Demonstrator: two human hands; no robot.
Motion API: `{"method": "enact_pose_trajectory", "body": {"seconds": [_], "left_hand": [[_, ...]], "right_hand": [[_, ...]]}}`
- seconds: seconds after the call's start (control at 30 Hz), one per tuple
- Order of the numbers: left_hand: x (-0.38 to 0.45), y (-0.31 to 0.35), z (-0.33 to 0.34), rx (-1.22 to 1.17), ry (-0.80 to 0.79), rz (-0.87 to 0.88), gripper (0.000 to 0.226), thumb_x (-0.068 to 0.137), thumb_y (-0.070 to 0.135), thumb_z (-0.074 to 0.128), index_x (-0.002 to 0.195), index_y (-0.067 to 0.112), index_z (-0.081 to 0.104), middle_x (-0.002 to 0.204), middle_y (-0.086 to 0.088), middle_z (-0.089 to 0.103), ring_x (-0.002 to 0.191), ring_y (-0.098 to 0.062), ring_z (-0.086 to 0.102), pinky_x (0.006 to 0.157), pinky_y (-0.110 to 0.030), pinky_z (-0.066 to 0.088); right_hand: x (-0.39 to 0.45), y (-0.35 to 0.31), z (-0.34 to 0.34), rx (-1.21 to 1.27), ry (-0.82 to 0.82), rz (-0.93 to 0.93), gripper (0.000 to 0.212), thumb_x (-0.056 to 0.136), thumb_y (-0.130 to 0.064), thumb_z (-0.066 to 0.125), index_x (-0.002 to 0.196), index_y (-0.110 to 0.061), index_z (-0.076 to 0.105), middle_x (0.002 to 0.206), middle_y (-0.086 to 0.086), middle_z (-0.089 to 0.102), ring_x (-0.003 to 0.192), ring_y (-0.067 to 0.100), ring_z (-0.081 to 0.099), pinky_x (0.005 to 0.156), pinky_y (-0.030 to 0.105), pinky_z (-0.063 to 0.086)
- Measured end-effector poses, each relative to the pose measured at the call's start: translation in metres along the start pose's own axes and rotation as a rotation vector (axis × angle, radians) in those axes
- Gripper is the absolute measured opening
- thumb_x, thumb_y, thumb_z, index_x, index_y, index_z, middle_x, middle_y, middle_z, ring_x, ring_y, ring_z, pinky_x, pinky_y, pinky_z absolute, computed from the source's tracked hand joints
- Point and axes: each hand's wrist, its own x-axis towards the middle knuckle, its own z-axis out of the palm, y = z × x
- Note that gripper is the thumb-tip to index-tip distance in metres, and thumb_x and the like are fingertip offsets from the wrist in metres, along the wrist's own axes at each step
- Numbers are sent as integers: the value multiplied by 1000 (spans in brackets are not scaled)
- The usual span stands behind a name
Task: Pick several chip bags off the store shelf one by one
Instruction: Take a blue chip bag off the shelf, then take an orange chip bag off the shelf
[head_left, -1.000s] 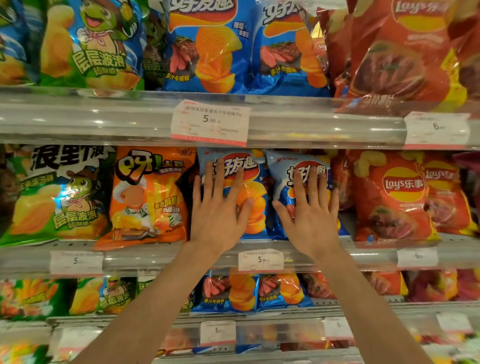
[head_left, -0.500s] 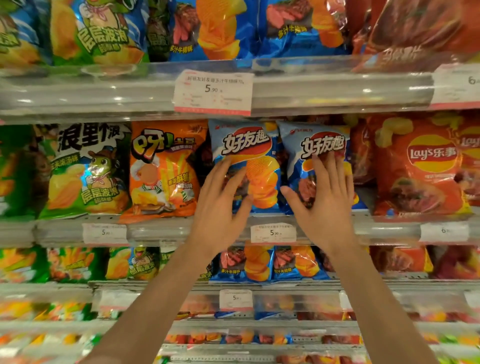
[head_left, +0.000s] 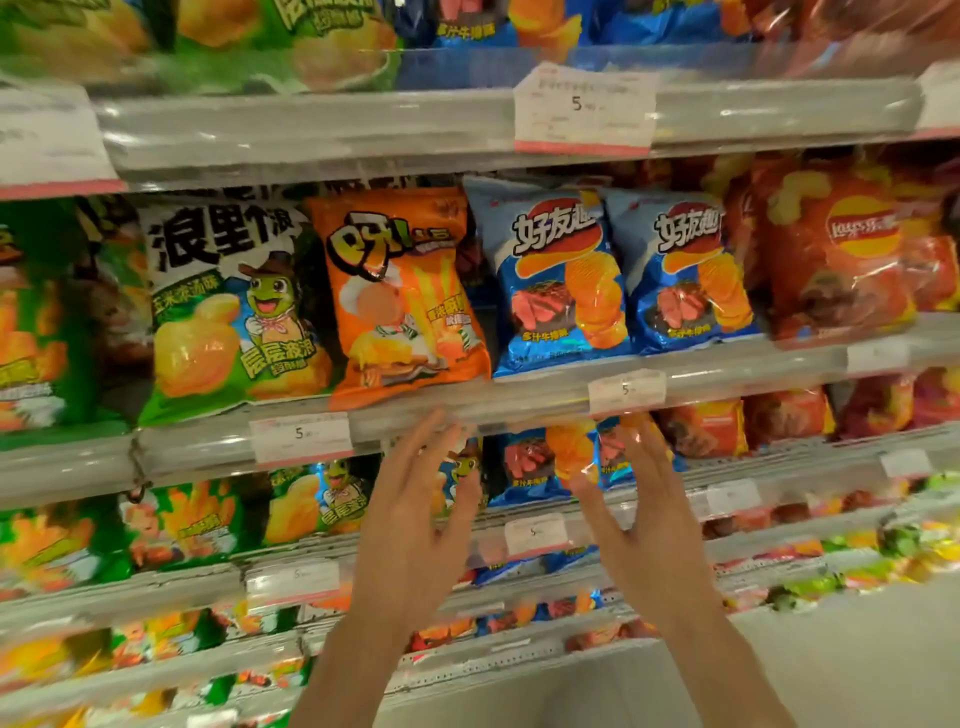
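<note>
Two blue chip bags stand side by side on the middle shelf, in the centre-right of the frame: the left blue bag (head_left: 558, 280) and the right blue bag (head_left: 685, 270). Each stands upright with its long axis vertical, leaning slightly, its bottom seam resting behind the clear shelf rail (head_left: 519, 400). Both are glossy and puffed with air, printed with ridged orange chips and slices of red meat under bold lettering; the film looks slippery and will likely crumple under a pinch.

Both bags lie above the hands and beyond them, with the rail between. The left hand (head_left: 415, 525) is raised in the lower centre, fingers straight and loosely spread, its grip wide and holding nothing; its fingertips (head_left: 441, 423) reach about level with the rail, below the orange bag (head_left: 400, 296) and just left of the left blue bag. The right hand (head_left: 631, 514) is likewise wide and empty, fingers extended, in front of the lower shelf's bags. It sits almost directly under the gap between the two blue bags, so it appears the nearer hand for either; the move would be up and forward over the rail.

Left of the orange bag stands a green bag (head_left: 228, 312); at the right, red bags (head_left: 841, 260). A price tag (head_left: 626, 391) clips to the rail.
</note>
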Motion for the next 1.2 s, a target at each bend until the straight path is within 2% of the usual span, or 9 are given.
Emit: {"method": "enact_pose_trajectory", "body": {"seconds": [0.13,0.27,0.37,0.53,0.7,0.83,0.97,1.1,1.2], "left_hand": [[-18,-27,-40,3,-35,-90,53,98,39,55,149,28,50,153,10,48,143,-11,43,116,-44,40],[-33,-46,-70,-21,-53,-194,53,101,39,56,151,31,44,146,9,51,133,-16,52,109,-43,46],[-37,-50,-88,-59,-42,-252,54,99,37,59,151,35,43,142,14,51,123,-11,57,103,-44,51],[-20,-42,-110,-70,9,-245,51,100,41,54,150,35,43,138,10,58,112,-4,63,93,-42,57],[22,-19,-122,31,69,-167,49,100,37,57,147,31,45,136,7,60,108,-11,64,91,-43,58],[63,0,-114,97,65,-126,51,101,37,56,149,27,43,143,-1,53,115,-18,63,96,-45,55],[95,15,-96,247,34,-141,48,102,27,53,148,19,43,142,-13,50,117,-33,62,95,-46,52],[113,17,-83,306,-38,-251,50,103,26,48,151,18,34,139,-16,52,123,-39,56,96,-47,47],[117,15,-79,291,-67,-308,54,104,26,46,154,18,27,123,-15,60,110,-39,61,85,-43,48]], "right_hand": [[-33,-27,26,64,-105,190,85,83,-81,42,152,-32,36,151,-8,46,138,17,45,107,47,47],[-48,-49,38,55,-149,226,80,83,-72,48,151,-32,37,139,-11,55,120,12,57,98,38,51],[-47,-60,42,28,-147,230,78,83,-74,48,149,-33,38,131,-13,59,108,11,63,89,36,54],[-18,-80,35,44,-106,110,65,89,-65,51,145,-32,44,118,-14,62,98,8,66,76,34,58],[31,-101,18,-40,-41,-26,69,91,-62,47,148,-24,42,128,-5,62,86,8,67,70,29,52],[76,-117,12,-75,-52,-138,65,96,-56,53,148,-20,41,140,3,55,117,22,61,91,42,54],[119,-130,23,-101,-85,-201,65,94,-56,55,144,-14,48,130,6,63,110,24,64,88,38,53],[141,-133,36,-62,-257,-107,67,97,-54,52,147,-10,45,128,11,67,115,29,63,96,42,51],[145,-128,41,-31,-320,-81,63,99,-54,48,143,-10,50,122,9,70,111,31,65,94,43,52]]}}
